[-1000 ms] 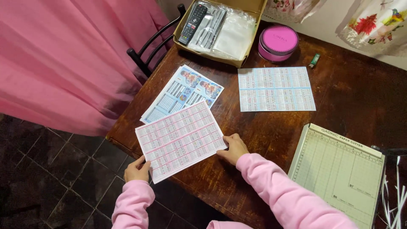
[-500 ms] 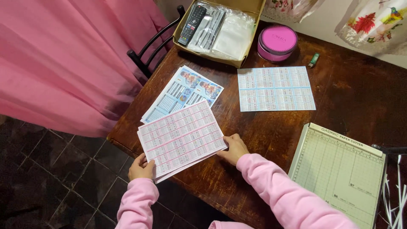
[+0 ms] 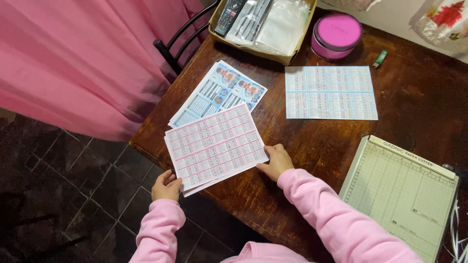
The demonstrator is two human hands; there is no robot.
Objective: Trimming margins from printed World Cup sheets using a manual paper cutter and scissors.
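Note:
A stack of pink printed sheets [image 3: 214,146] lies near the front left corner of the dark wooden table [image 3: 321,151], hanging a little over its edge. My left hand [image 3: 166,185] grips the stack's lower left corner from beyond the table edge. My right hand [image 3: 276,160] presses fingertips on the stack's right edge. Both arms wear pink sleeves. A blue sheet with pictures [image 3: 219,92] lies just behind the pink stack, partly under it.
A blue grid sheet [image 3: 331,92] lies mid-table. A pale green paper cutter [image 3: 404,195] sits at the right front. At the back stand a cardboard box [image 3: 263,24] with a remote and plastic bags, a round pink tin [image 3: 337,35] and a small green lighter [image 3: 380,58]. A chair [image 3: 180,44] and pink curtain [image 3: 83,63] stand left.
The pink sheets have fanned apart slightly at the lower edge, and my left hand has shifted along the lower left corner. My right hand stays at the right edge.

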